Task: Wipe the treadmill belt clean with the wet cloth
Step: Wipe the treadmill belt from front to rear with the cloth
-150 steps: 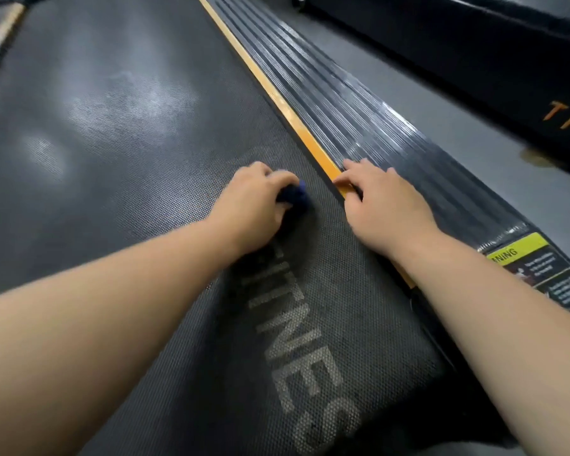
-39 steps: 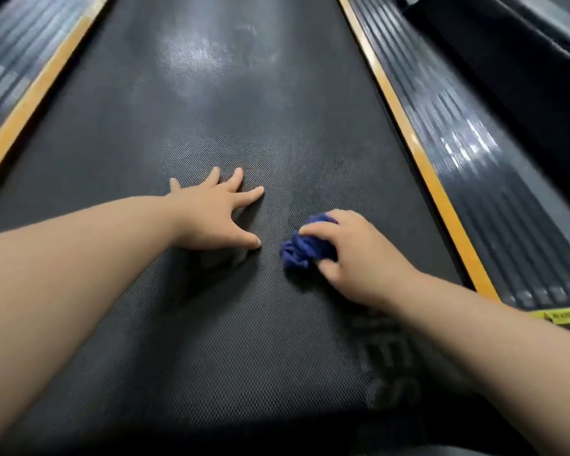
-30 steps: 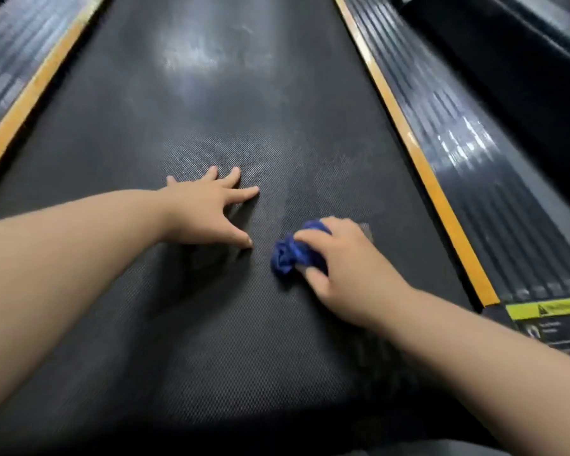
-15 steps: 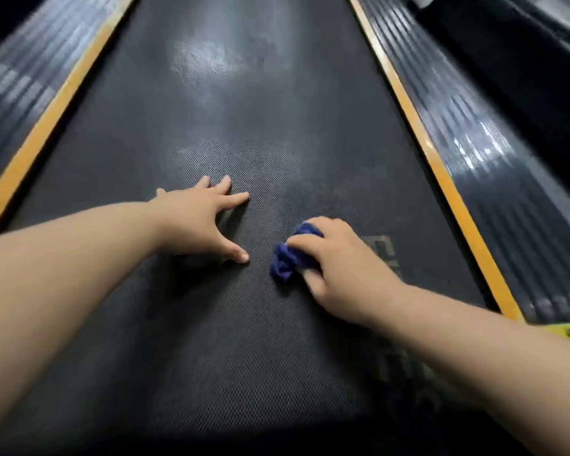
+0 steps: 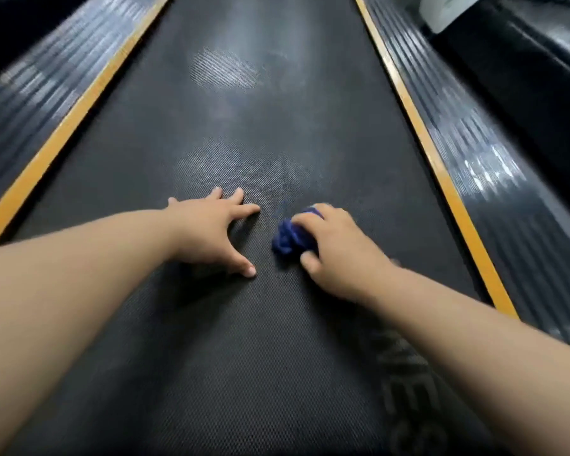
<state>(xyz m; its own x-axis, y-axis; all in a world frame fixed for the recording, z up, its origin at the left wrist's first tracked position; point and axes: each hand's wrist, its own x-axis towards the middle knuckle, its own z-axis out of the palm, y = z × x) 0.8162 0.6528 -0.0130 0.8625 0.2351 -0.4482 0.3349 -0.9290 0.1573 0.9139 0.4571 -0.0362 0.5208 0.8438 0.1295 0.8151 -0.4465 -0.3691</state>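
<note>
The black textured treadmill belt [image 5: 244, 133] runs away from me down the middle of the view. My right hand [image 5: 339, 251] grips a bunched blue cloth [image 5: 290, 238] and holds it down on the belt, right of centre. My left hand [image 5: 211, 232] lies flat on the belt just to the left of the cloth, fingers spread and thumb out, a small gap apart from it. Pale shiny patches show on the belt farther ahead. Grey lettering on the belt is partly hidden under my right forearm.
Orange strips [image 5: 441, 179] edge the belt on both sides, with ribbed black side rails [image 5: 494, 179] beyond them; the left rail [image 5: 37, 83] mirrors it. A neighbouring dark machine [image 5: 540, 60] with a white part stands at the far right.
Five seconds ago my left hand held the cloth at the right orange strip; now my right hand holds it mid-belt. Over the last second the hands have barely moved on the belt.
</note>
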